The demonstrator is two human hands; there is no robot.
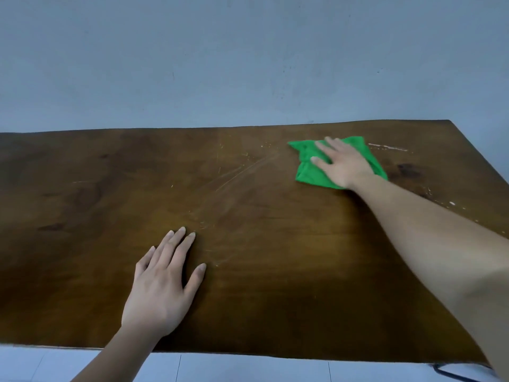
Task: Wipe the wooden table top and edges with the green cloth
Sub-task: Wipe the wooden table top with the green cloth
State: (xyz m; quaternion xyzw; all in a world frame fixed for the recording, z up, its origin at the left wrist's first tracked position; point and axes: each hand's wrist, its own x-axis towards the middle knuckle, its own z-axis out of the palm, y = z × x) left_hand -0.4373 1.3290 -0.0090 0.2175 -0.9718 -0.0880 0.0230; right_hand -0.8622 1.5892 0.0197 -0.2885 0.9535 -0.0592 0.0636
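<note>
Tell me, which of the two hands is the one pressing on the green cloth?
The right hand, stretched to the table's far right, lies flat on the green cloth. The left hand rests on bare wood near the front edge.

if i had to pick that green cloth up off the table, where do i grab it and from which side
Probably the far-left corner of the cloth, coming from the left. It sticks out bare and rumpled beyond the right hand, which lies flat on the middle, so the folds there give something to pinch. The near and right edges lie mostly under the palm and wrist. The left hand rests flat on the table, free to reach.
</note>
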